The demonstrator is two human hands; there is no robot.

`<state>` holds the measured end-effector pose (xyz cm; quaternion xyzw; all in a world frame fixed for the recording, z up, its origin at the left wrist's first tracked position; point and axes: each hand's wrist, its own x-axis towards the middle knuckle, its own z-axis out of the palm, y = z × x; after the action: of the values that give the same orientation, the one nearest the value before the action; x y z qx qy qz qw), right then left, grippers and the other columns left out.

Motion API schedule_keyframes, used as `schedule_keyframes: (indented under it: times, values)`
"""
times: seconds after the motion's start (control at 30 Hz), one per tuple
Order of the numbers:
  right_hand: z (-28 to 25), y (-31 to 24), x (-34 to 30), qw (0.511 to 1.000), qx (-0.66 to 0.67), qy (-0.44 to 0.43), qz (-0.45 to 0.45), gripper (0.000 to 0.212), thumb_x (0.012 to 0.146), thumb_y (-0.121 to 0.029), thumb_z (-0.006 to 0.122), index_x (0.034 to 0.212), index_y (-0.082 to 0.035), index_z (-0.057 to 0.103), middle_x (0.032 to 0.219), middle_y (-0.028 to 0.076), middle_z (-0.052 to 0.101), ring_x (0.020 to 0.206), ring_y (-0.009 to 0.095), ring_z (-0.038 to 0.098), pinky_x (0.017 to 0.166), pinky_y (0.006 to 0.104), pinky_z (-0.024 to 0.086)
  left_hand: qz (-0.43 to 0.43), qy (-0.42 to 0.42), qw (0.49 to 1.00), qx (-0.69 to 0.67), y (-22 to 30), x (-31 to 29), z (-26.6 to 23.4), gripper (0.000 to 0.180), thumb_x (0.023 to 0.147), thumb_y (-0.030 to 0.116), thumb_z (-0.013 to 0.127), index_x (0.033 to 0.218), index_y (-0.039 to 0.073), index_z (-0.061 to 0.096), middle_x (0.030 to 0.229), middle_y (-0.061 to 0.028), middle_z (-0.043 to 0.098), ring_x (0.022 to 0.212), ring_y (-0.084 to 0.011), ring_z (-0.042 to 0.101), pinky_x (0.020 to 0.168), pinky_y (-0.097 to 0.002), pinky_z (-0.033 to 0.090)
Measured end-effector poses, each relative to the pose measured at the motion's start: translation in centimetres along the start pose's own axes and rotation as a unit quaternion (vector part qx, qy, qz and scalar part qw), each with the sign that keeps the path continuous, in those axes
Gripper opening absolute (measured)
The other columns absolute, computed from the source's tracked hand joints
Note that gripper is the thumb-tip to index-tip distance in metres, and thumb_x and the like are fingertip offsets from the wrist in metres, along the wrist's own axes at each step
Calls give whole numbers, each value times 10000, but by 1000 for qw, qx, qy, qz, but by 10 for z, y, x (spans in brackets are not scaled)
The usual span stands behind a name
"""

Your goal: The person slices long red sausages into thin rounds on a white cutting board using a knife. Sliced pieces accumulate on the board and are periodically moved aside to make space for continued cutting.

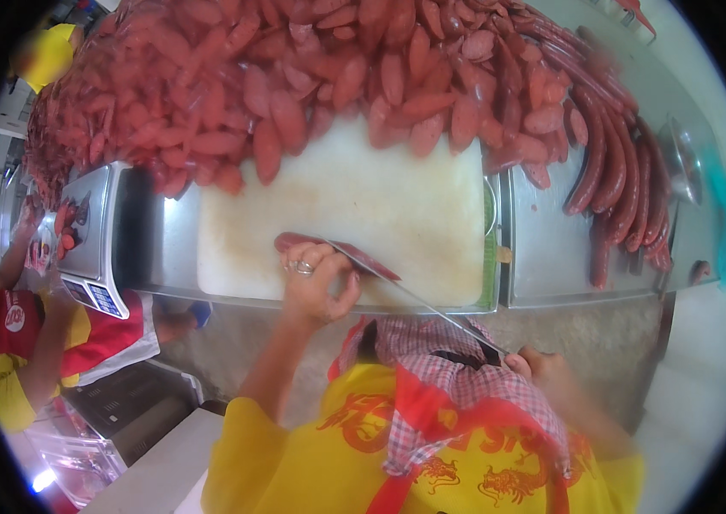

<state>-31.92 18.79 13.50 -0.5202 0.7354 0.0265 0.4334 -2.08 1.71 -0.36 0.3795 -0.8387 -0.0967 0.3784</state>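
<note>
A red sausage (371, 262) lies slantwise on the white cutting board (346, 184), near the board's front edge. My left hand (320, 278), with a ring on one finger, is closed over the sausage and presses it to the board. Low on the right, in front of my apron, my right hand (543, 368) grips a long thin knife (431, 307) by its handle. The blade runs up and left across the sausage, its tip end beside my left fingers. Slanted sausage slices (286, 120) lie in a large heap along the board's far edge.
Several whole sausages (611, 176) lie on the steel table to the right, with a metal bowl (681, 158) and a teal cloth or bag (725, 218) beyond. A digital scale (93, 231) bearing slices stands left. A co-worker (16, 334) in yellow is beside it.
</note>
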Motion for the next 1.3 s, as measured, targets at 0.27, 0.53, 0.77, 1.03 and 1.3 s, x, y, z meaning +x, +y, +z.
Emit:
schedule_keyframes:
  times: [0.27,0.53,0.77,1.03,1.3]
  values:
    - [39,-35,61,998,-4,28,-59,520,990,-445,458,839,17,645,706,271,627,686,463,628,629,506,517,-31,-22,998,-41,-1,-2,-3,235,635,109,715,848,130,618,888,-49,568,866,-263,529,789,-380,374]
    - [49,-67,114,982,32,51,-181,516,999,-413,444,827,27,652,737,262,644,690,458,633,637,497,524,-1,24,1000,0,-7,-8,-10,286,619,72,737,874,111,613,916,-70,554,884,-274,507,823,-387,401]
    - [16,-22,9,1000,11,-24,1,491,989,-440,460,938,20,624,755,290,632,731,473,626,647,508,504,-7,20,1000,0,-15,-9,-11,299,607,72,733,875,106,606,917,-69,550,893,-277,511,829,-388,410]
    - [67,-71,107,984,7,65,-168,520,991,-418,458,812,35,640,701,284,629,672,476,625,642,518,522,-20,12,999,-26,-16,-10,-12,272,603,60,730,844,102,612,923,-81,554,906,-283,517,816,-391,426]
    - [53,-69,95,971,41,97,-217,443,993,-391,470,931,16,634,681,257,627,671,447,634,638,484,525,-41,58,997,-15,-18,-8,-19,292,627,49,732,889,83,608,950,-96,553,901,-300,519,801,-399,444]
